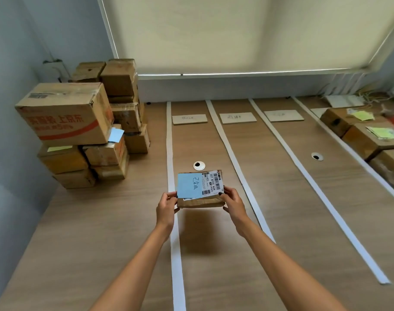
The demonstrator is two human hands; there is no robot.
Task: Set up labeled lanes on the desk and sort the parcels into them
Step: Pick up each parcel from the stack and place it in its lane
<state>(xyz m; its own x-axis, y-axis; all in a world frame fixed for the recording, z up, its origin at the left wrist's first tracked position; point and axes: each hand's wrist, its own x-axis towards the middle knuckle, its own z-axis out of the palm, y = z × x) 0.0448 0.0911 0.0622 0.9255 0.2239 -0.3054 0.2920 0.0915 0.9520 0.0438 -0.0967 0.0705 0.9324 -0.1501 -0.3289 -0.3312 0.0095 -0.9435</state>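
both bare forearms reach forward over the desk (97,221). left hand (166,206) and right hand (233,204) grip a small brown parcel (200,202) between them, 1 hand on each end, fingers curled round its edges. parcel is held above the leftmost lane, near the left white tape strip (170,153). a blue sticky note (189,185) with handwriting and a barcode label (214,182) sit on its top. 3 lane cards (189,119) lie at the far end. stacked cartons (79,131) stand at left.
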